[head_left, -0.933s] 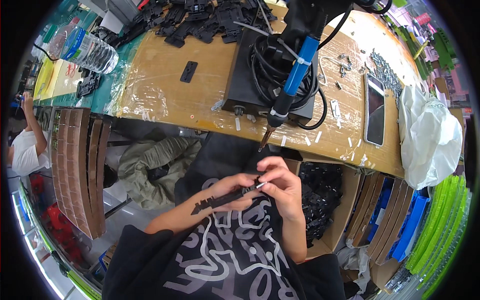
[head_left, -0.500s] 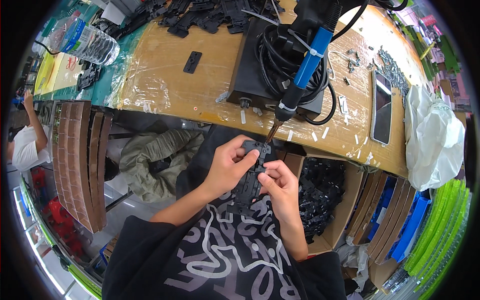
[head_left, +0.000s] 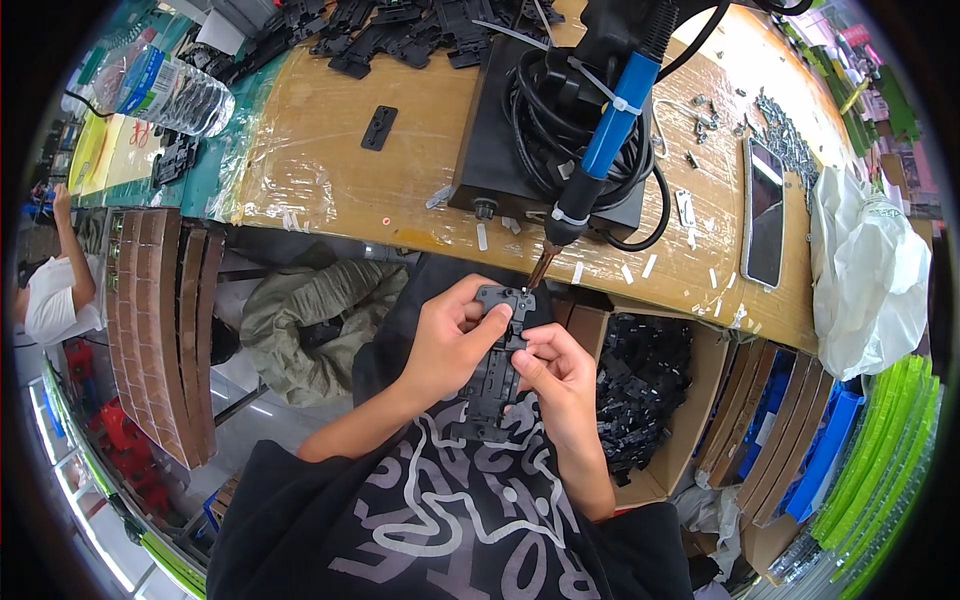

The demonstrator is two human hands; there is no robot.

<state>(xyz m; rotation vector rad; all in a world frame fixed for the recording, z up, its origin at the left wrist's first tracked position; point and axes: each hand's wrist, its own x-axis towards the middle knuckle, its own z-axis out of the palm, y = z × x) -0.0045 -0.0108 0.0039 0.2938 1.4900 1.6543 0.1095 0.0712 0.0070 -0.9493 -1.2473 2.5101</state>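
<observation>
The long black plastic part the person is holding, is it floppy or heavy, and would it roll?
The black plastic part is probably stiff: it looks straight beyond the left hand. It may be light, as it looks thin, with openings in it. It likely won't roll, being flattish with squared ends.

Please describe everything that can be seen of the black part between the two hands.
The black part looks like hard plastic: long, narrow, with small holes and raised details. Its length runs from the person's body toward the table. The left hand grips its far end, thumb on top; the right hand has fingertips at its right edge. The blue tool's tip meets or nearly meets its far end; contact is unclear.
</observation>
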